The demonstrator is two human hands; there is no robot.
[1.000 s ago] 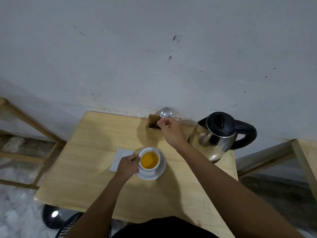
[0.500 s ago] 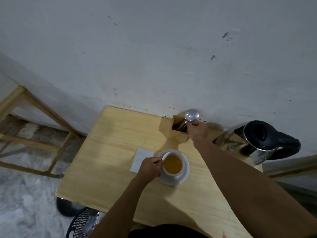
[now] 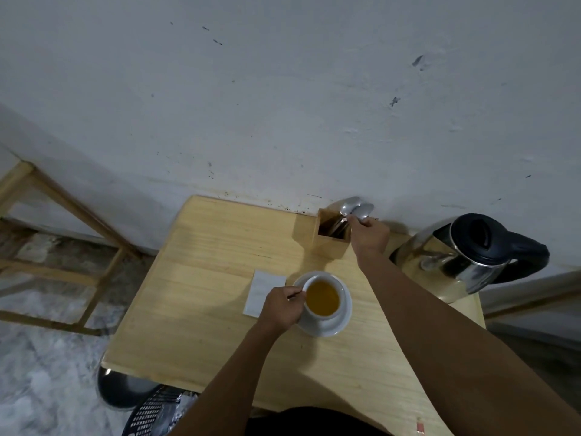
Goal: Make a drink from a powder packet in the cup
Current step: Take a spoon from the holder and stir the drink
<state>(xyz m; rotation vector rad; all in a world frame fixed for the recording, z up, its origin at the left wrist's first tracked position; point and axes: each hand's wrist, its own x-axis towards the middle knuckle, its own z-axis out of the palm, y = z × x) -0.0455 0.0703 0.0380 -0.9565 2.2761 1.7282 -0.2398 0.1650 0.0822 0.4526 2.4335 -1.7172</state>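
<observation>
A white cup (image 3: 320, 317) of amber drink stands on a white saucer (image 3: 341, 322) in the middle of the wooden table (image 3: 201, 278). My left hand (image 3: 283, 306) grips the cup's left side at its handle. At the wall, my right hand (image 3: 369, 236) pinches a metal spoon (image 3: 361, 212) whose bowl sticks up out of a wooden cutlery box (image 3: 327, 243). Another spoon (image 3: 347, 204) stands in the box beside it. A white packet (image 3: 262, 291) lies flat just left of the saucer, partly under my left hand.
A steel electric kettle (image 3: 465, 256) with a black lid and handle stands at the table's right back corner, close to my right forearm. The white wall runs along the table's far edge. A wooden frame (image 3: 63, 215) is on the left, a black basket (image 3: 154, 410) below the near edge.
The view has shifted so the table sits further right. My right hand stays at the cutlery box, fingers now closed on a spoon. My left hand keeps hold of the cup.
</observation>
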